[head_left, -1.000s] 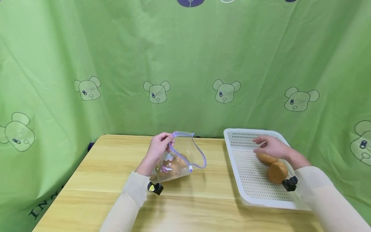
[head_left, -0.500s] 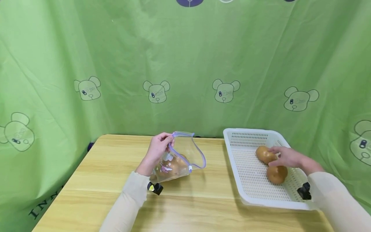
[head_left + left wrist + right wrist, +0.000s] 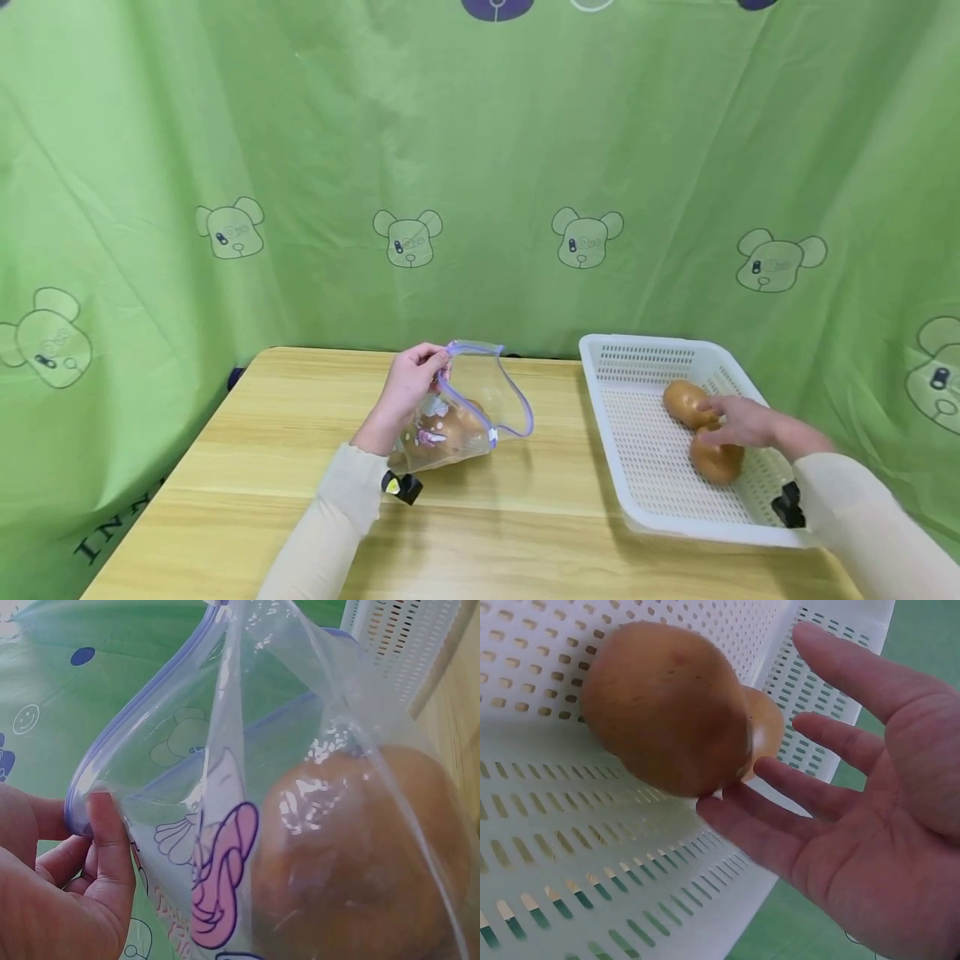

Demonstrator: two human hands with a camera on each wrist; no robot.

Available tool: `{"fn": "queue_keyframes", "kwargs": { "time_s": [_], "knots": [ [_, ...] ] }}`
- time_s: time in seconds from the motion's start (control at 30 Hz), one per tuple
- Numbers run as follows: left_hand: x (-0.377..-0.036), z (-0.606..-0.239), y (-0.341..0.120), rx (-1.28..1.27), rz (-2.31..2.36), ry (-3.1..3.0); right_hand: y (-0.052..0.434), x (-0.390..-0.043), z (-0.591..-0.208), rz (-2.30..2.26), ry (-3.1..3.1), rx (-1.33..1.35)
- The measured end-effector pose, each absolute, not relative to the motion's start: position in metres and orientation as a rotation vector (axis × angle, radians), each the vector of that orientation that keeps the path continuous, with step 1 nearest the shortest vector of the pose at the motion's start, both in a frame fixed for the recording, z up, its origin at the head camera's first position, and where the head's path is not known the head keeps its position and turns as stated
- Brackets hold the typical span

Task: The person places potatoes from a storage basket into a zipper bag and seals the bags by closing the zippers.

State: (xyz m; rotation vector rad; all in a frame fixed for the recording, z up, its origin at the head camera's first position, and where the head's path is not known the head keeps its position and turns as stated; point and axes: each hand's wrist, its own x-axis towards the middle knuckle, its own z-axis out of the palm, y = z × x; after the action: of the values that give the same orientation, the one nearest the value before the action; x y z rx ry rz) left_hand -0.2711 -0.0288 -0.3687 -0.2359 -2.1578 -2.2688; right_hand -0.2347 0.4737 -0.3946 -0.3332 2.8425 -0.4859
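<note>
My left hand [image 3: 411, 382] pinches the purple zip rim of a clear plastic bag [image 3: 467, 410] standing open on the wooden table [image 3: 300, 467]; its thumb [image 3: 111, 847] presses the rim. A brown potato [image 3: 360, 855] lies inside the bag. A white perforated tray [image 3: 637, 467] at the right holds two brown potatoes, the far one [image 3: 682, 400] and the near one [image 3: 716, 461]. My right hand [image 3: 738, 421] hovers over the near potato [image 3: 667, 709] with fingers [image 3: 780, 791] straight and spread, its fingertips at the potato's side.
A green cloth backdrop with bear prints [image 3: 585, 237] hangs behind and to both sides of the table. The tray sits at the table's right edge. Bare tabletop lies in front of the bag and at the left.
My right hand has drawn back from the tray's far part to the near potato, uncovering the far potato. The left hand and bag have not moved.
</note>
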Motion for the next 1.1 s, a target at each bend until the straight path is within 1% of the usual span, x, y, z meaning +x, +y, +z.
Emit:
{"fn": "queue_keyframes", "kwargs": {
  "time_s": [0.2, 0.57, 0.7, 0.8, 0.97, 1.1],
  "knots": [
    [-0.272, -0.370, -0.030, -0.237, -2.269, -2.157, 0.471, -0.237, -0.402, -0.560, 2.831, -0.402],
    [-0.272, -0.370, -0.030, -0.232, -2.274, -2.147, 0.468, -0.240, -0.414, -0.729, 2.764, -0.440],
    [-0.273, -0.370, -0.031, -0.234, -2.277, -2.143, 0.469, -0.241, -0.417, -0.783, 2.721, -0.389],
    [-0.274, -0.370, -0.031, -0.229, -2.275, -2.147, 0.468, -0.240, -0.417, -0.785, 2.710, -0.370],
    [-0.275, -0.371, -0.032, -0.229, -2.268, -2.157, 0.467, -0.242, -0.419, -0.746, 2.732, -0.429],
    [-0.274, -0.370, -0.032, -0.231, -2.261, -2.167, 0.467, -0.240, -0.421, -0.778, 2.635, -0.298]
  ]
}}
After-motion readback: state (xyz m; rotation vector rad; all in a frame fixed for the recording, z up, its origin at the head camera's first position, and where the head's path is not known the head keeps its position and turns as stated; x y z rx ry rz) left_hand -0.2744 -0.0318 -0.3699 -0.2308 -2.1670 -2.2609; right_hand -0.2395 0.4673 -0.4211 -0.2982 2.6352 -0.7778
